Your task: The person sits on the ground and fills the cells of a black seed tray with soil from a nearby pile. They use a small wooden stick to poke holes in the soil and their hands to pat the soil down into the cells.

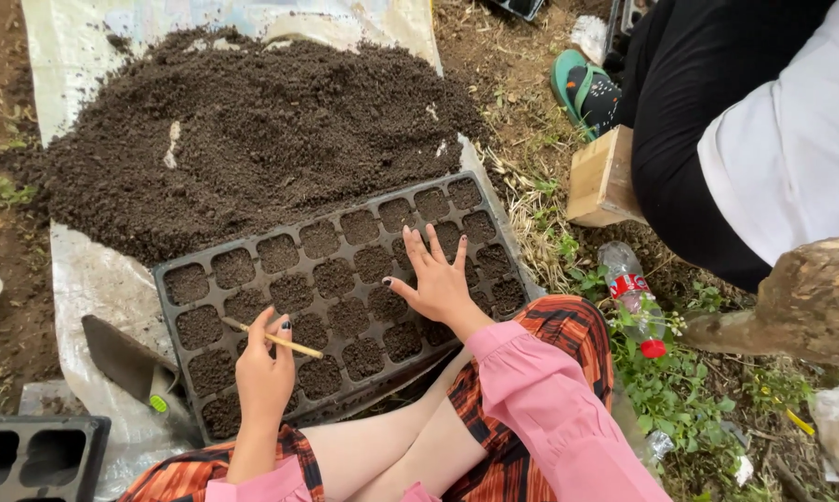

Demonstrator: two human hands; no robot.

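Nearest the camera, bare knees under a red-and-black patterned cloth (521,446) and pink sleeves (540,390) are seen. The left hand (264,372) is closed around a thin, pale wooden stick (272,339): the stick is pinched between thumb and curled fingers (269,327), and it juts out to either side of them, its longer end pointing right and slightly down over the tray. The right hand (440,284) is laid flat, palm down, with its fingers (421,249) spread apart and nothing gripped in them; they are pressed on the soil-filled cells on the right part of the tray.

Under both hands a black plastic seedling tray (170,279) with many square cells is set, tilted across the view, each cell filled with dark soil. The stick is held just above the tray's near left cells, well apart from the right hand.

To the left, a dark trowel with a green-tipped handle (126,363) is lain on a pale plastic sheet (94,279), and an empty black tray corner (38,455) is seen at the bottom edge. To the right, a clear plastic bottle with a red cap (631,297) is lain in weeds. Beyond the tray, a large heap of dark soil (252,130) is piled on the sheet. Farther right, a wooden block (603,177), a green slipper (582,88) and another person in black and white clothing (763,139) are seen.
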